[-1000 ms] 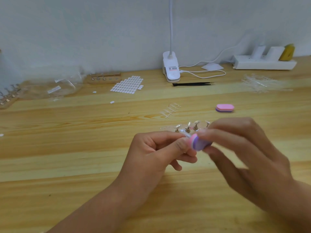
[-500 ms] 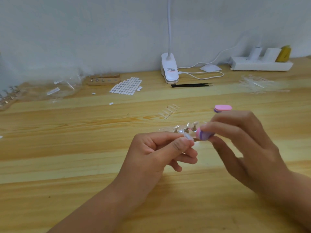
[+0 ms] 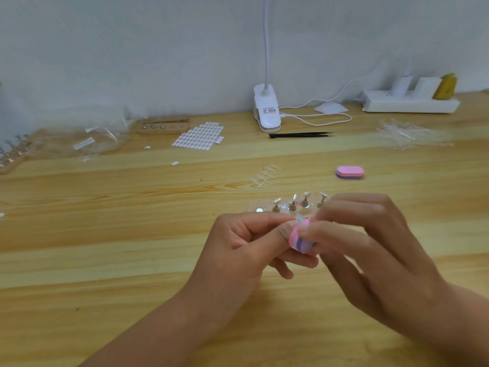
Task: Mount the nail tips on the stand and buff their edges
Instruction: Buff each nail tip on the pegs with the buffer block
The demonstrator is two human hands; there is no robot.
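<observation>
Before the stand (image 3: 291, 205), our left hand (image 3: 238, 242) pinches a nail tip (image 3: 300, 218), our right hand (image 3: 370, 247) grips the buffer (image 3: 299, 241): buffing underway, mounting likely remains.

Pale wall over a wooden table, as I see it on my feed.
A plain whitish-grey wall (image 3: 105, 49) fills the top from 10 to 2 o'clock, softly and evenly lit. Below it, a table (image 3: 79, 260) of yellow wood planks, grain running left to right, takes the rest of my view. At 12 o'clock a white clip lamp (image 3: 266, 109) stands by the wall, its neck rising out of frame; its cable (image 3: 317, 120) loops toward 1 o'clock. A white power strip (image 3: 410, 104) lies against the wall at 2 o'clock.
</observation>
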